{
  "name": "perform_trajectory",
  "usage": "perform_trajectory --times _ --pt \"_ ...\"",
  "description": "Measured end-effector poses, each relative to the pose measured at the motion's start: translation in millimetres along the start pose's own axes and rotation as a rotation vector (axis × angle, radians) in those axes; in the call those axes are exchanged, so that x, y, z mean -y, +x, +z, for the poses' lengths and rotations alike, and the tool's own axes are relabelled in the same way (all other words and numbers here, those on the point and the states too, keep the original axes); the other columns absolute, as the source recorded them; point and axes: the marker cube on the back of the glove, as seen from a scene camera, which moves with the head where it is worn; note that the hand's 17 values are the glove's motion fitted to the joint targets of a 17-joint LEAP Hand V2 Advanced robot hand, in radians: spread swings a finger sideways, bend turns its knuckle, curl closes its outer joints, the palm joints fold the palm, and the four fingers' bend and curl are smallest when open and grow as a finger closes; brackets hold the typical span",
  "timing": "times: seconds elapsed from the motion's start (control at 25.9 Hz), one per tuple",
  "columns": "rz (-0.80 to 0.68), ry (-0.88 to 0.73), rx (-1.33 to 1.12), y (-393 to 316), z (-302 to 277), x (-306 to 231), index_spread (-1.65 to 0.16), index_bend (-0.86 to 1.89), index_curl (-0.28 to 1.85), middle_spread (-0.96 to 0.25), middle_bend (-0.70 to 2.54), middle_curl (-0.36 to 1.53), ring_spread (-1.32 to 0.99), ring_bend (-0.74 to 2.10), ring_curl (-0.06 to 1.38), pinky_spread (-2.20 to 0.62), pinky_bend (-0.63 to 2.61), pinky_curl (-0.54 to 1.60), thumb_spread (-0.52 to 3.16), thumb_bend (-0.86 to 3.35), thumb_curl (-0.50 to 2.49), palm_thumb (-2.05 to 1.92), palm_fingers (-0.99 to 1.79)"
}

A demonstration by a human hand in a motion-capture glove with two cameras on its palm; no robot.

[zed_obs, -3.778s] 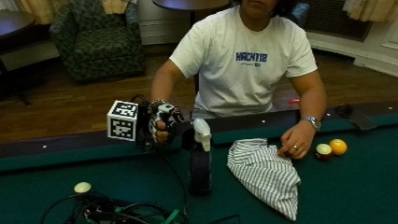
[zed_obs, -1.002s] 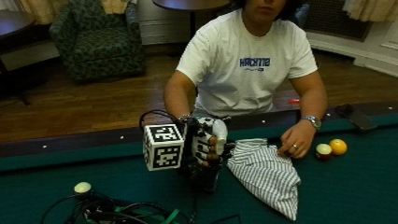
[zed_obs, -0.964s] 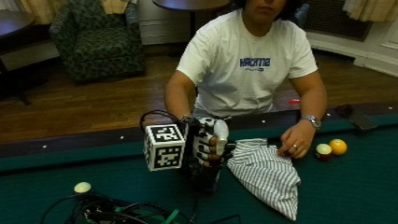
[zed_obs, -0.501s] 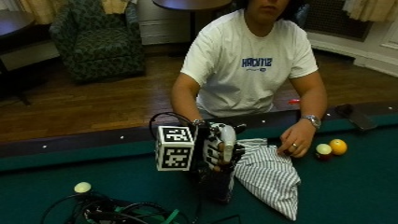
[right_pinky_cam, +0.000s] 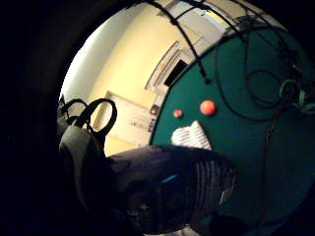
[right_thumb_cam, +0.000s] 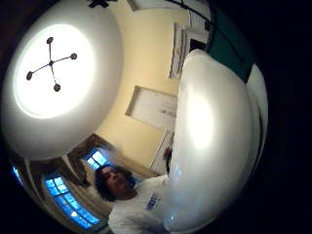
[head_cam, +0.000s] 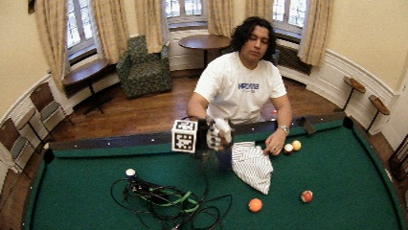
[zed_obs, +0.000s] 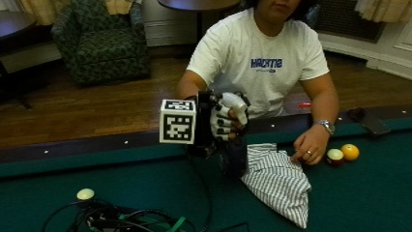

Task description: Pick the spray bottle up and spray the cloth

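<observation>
In the outside view my gloved right hand [zed_obs: 225,121] grips the neck of the spray bottle, fingers curled round its white head [zed_obs: 235,103]. The dark bottle body [zed_obs: 234,157] hangs below the hand, right beside the cloth's left edge. The striped cloth [zed_obs: 277,179] lies crumpled on the green felt, and the person's bare left hand [zed_obs: 311,145] rests on its far corner. The wide outside view shows the same hand [head_cam: 217,136] and cloth [head_cam: 252,166]. In the palm views, the dark bottle body [right_pinky_cam: 172,189] and the white head [right_thumb_cam: 214,141] sit close against the palm.
Two balls [zed_obs: 342,153] lie by the bare hand. A white ball [zed_obs: 85,194] and a tangle of cables [head_cam: 167,202] occupy the felt at the left. An orange ball [head_cam: 255,204] and a red ball [head_cam: 306,196] lie beyond the cloth. The table rail [zed_obs: 96,147] runs behind the hand.
The hand closed round the bottle's head, carried it right toward the cloth, and has since raised it. The bare hand and cloth have stayed put.
</observation>
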Motion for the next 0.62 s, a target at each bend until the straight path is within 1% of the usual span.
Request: perform_trajectory --times 0.19,0.35,0.46,0.62 --pt "-0.02 -0.126 -0.009 -63.6 -0.7 3.0 -0.29 0.43 0.43 -0.23 0.63 0.54 -0.24 0.72 0.48 -0.3 0.4 0.38 0.54 -0.02 0.56 0.93 1.46" --pt "0.0 -0.195 -0.039 -91.9 -1.2 11.0 -0.28 0.44 0.46 -0.23 0.64 0.54 -0.24 0.73 0.48 -0.31 0.42 0.39 0.5 -0.02 0.59 0.93 1.44" --pt "0.048 -0.231 -0.093 -103.7 0.2 19.0 -0.28 0.45 0.48 -0.23 0.65 0.55 -0.24 0.74 0.48 -0.31 0.42 0.39 0.48 -0.02 0.61 0.92 1.43" --pt "0.149 -0.299 -0.174 -106.4 11.7 26.8 -0.27 0.45 0.49 -0.23 0.66 0.55 -0.24 0.74 0.48 -0.32 0.43 0.4 0.46 -0.02 0.64 0.93 1.42"
